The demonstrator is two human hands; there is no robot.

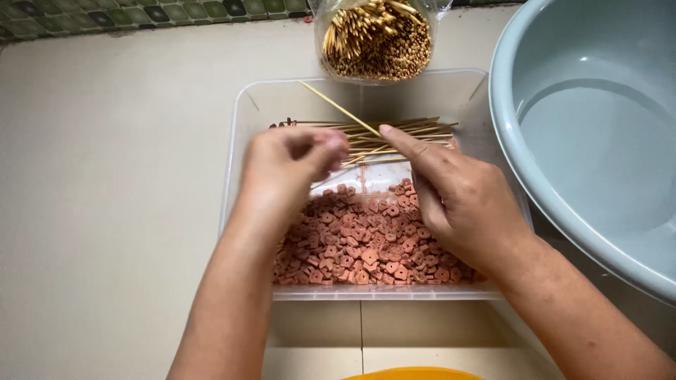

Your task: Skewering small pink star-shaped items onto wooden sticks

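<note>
Skewer in hand: a thin bamboo skewer (339, 108) runs slantwise from the far-left part of the clear plastic tub (236, 169) down toward both hands, its far tip free above the tub's far wall.
Left hand: the left hand (289, 165) is curled, thumb and fingers pinched together over the near end of the skewer; whether a piece sits between the fingertips cannot be told.
Right hand: the right hand (458, 200) is partly closed, its forefinger stretched along the skewer and touching it near the middle of the tub.
Pieces: a heap of small reddish-brown pieces with holes (366, 246) fills the near half of the tub, under both wrists.
Spare skewers: a bundle of skewers (401, 134) lies crosswise on the far half of the tub, just behind the fingers.
Step in hand: by the look of it, a piece is being threaded onto the stick.
Next move calls for: a steady stick and a fine pinch, with the hole lined up on the point.
Around the tub: a clear bag of more skewers (377, 39) stands at the far edge; a grey-blue basin (535, 176) sits at the right edge; all rests on a pale tiled floor (105, 211).
</note>
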